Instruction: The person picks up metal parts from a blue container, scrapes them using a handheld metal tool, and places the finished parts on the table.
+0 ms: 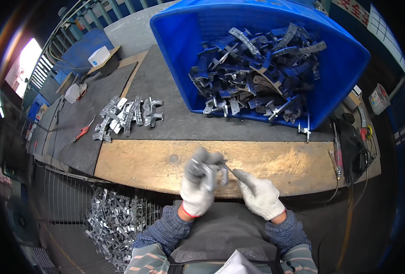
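Both my hands wear white work gloves with grey fingers. Above the wooden board point(166, 157), my left hand point(196, 189) is closed round a silvery metal bracket point(211, 177), blurred by motion. My right hand point(261, 195) is closed on a thin dark tool point(230, 170), mostly hidden by the fingers. Its narrow tip points at the bracket; whether it touches I cannot tell. Past the board, a tilted blue bin point(175, 59) holds a heap of similar metal brackets point(257, 73). A smaller pile of brackets point(129, 114) lies on the dark mat to the left.
One bracket point(305, 129) stands by the bin's front right corner. A red-handled pointed tool point(82, 132) lies at left. On the right are a corded pen-like tool point(337, 157) and a black bag point(352, 150). Below left, a wire basket point(65, 201) holds many brackets.
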### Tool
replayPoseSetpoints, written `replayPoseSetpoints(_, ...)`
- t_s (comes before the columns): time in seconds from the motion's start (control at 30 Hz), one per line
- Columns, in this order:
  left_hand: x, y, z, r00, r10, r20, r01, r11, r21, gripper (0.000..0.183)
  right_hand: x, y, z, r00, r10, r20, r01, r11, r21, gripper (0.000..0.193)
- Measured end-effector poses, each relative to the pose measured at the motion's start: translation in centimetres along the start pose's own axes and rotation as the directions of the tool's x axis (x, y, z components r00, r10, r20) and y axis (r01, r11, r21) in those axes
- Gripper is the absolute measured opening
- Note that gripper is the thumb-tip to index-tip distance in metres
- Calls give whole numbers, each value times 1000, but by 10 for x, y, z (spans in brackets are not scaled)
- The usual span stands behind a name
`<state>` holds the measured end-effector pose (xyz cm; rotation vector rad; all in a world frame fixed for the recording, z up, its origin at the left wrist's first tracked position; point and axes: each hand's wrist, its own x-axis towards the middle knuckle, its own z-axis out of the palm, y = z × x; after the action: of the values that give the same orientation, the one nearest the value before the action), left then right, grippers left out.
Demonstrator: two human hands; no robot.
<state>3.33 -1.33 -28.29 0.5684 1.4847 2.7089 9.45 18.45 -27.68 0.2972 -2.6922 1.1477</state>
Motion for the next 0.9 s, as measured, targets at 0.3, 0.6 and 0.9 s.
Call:
replayPoseSetpoints(0.3,18,29,2,801,-66,595,-441,607,661,65,10,10,3,717,326,616,-640,-42,767,39)
replayPoseSetpoints(0.6,92,30,-90,988,-59,145,-130,210,969,60,-2,5,-10,927,301,224,-345,919,191,38)
replayPoseSetpoints(0.9,157,59,-108,945,328,23,-135,324,936,63,-4,36,1,936,323,140,-349,905,245,39)
